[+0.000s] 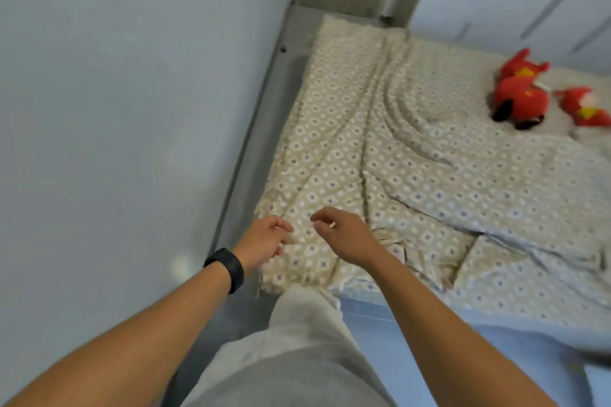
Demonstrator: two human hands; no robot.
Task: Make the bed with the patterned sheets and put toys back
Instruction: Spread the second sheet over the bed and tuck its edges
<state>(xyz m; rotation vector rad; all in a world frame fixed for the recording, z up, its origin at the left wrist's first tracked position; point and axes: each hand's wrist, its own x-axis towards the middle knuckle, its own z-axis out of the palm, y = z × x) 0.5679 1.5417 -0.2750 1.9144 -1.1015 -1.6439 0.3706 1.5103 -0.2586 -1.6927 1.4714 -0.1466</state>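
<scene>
Two hands point(264, 238) point(344, 235) hover over the rumpled patterned sheet point(413, 155).

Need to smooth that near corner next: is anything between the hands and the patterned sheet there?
Nothing visible. The left hand and right hand hover, fingers loosely curled, right at the patterned sheet near its wall-side corner. The red plush toys lie far off on the bed's other side, clear of that corner.

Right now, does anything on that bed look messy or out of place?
Yes. The sheet is rumpled, with long folds running from the far end toward the hands and a bunched patch at the near edge. Two red toys lie loose at the right.
</scene>
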